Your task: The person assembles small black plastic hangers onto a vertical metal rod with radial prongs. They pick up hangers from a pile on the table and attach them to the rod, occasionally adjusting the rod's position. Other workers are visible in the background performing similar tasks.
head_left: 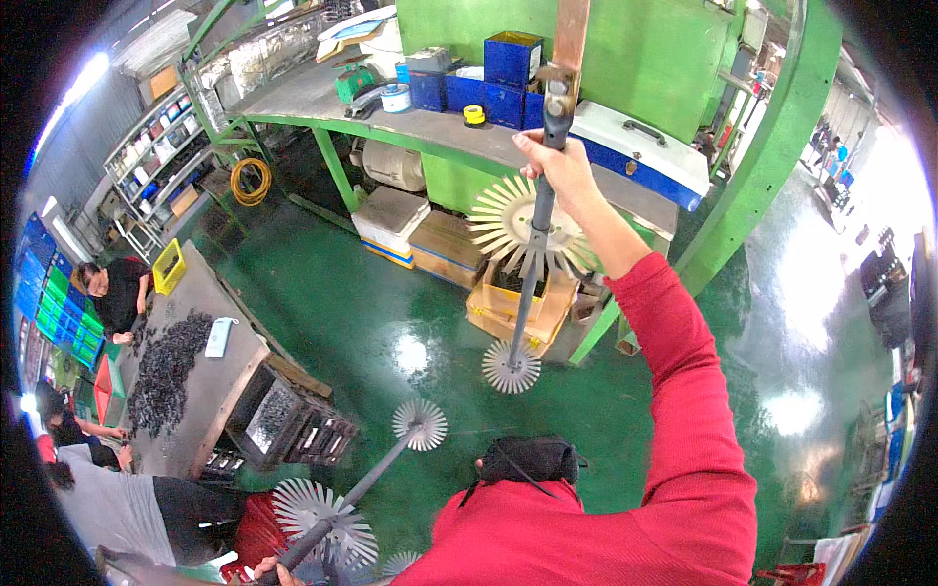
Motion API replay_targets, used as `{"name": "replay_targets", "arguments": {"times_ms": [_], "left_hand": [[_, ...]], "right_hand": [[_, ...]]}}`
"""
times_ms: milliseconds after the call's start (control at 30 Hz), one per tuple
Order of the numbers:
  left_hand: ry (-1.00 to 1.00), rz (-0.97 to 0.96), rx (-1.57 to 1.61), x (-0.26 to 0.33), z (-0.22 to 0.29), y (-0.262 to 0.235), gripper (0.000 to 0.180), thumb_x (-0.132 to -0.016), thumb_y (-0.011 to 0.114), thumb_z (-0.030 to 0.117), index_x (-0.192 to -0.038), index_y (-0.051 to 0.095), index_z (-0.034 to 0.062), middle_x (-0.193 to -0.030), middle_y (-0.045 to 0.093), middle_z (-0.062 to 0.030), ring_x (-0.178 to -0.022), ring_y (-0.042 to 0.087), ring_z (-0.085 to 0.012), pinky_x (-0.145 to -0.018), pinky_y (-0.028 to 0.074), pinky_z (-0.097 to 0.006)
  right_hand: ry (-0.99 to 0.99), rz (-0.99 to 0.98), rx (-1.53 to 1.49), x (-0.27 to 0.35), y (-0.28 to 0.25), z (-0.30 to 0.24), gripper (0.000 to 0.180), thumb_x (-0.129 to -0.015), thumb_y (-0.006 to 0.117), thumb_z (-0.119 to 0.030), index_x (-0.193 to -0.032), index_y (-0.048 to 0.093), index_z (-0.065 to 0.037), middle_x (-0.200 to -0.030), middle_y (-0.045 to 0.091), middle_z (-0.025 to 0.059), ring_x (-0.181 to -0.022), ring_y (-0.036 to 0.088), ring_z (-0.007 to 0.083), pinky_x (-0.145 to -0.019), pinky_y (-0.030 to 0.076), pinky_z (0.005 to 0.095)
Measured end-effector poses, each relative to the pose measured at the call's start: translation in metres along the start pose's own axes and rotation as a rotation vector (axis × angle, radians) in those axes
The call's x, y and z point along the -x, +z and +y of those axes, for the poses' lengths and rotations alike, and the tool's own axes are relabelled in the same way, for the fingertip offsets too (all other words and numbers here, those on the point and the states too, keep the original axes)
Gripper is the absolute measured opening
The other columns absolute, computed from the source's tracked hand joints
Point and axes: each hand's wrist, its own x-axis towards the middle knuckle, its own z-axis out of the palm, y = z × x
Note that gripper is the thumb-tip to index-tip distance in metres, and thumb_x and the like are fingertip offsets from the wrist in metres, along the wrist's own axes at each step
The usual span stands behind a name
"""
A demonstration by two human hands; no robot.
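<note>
My raised right hand (pixel 562 166) is wrapped round the upper part of a dark grey rod (pixel 528 298). Slotted, fan-like metal discs sit on that rod, a pale large one (pixel 503 220) just below my hand and a small one (pixel 511 367) at its lower end. At its top the rod meets a brown flat bar (pixel 571 34). Low at the left, my left hand (pixel 269 569), partly cut off by the frame edge, grips a second grey rod (pixel 376 472). It carries similar discs, among them a small one (pixel 420 426) at the far end and a larger one (pixel 308 506).
Ahead stands a green-framed workbench (pixel 293 103) with blue bins (pixel 513 61) and a white-and-blue toolbox (pixel 635 146). Below it is an open carton (pixel 498 308). A green post (pixel 772 166) rises at right. Left, people work at a table (pixel 195 293) heaped with small black parts.
</note>
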Motion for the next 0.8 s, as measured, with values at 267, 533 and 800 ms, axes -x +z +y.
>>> {"name": "replay_targets", "arguments": {"times_ms": [267, 533, 800], "left_hand": [[0.048, -0.054, 0.029, -0.010, 0.008, 0.005, 0.017, -0.086, 0.067, 0.016, -0.095, 0.064, 0.0026, -0.070, 0.051, -0.0008, -0.058, 0.041, -0.0107, -0.051, 0.033, -0.026], [0.139, -0.190, 0.087, -0.024, -0.003, -0.020, 0.016, -0.086, 0.067, 0.016, -0.095, 0.064, 0.0026, -0.071, 0.051, -0.0010, -0.058, 0.041, -0.0108, -0.051, 0.033, -0.026], [0.190, -0.343, -0.017, -0.012, -0.011, -0.044, 0.022, -0.084, 0.070, 0.023, -0.089, 0.068, 0.0015, -0.077, 0.059, -0.0051, -0.065, 0.048, -0.0148, -0.059, 0.041, -0.029]], "right_hand": [[-0.113, -0.070, -0.102, 0.025, 0.005, -0.065, 0.026, -0.082, 0.072, -0.024, -0.092, 0.067, 0.000, -0.064, 0.058, 0.0007, -0.050, 0.052, 0.0079, -0.048, 0.046, 0.0255], [-0.108, -0.203, -0.071, 0.170, -0.002, -0.148, 0.021, -0.084, 0.063, -0.010, -0.104, 0.065, -0.003, -0.055, 0.040, -0.0060, -0.048, 0.037, 0.0045, -0.050, 0.037, 0.0238], [-0.030, -0.015, -0.094, 0.323, -0.073, -0.206, 0.023, -0.081, 0.062, -0.008, -0.103, 0.064, -0.001, -0.050, 0.037, -0.0058, -0.044, 0.036, 0.0053, -0.053, 0.039, 0.0250]]}}
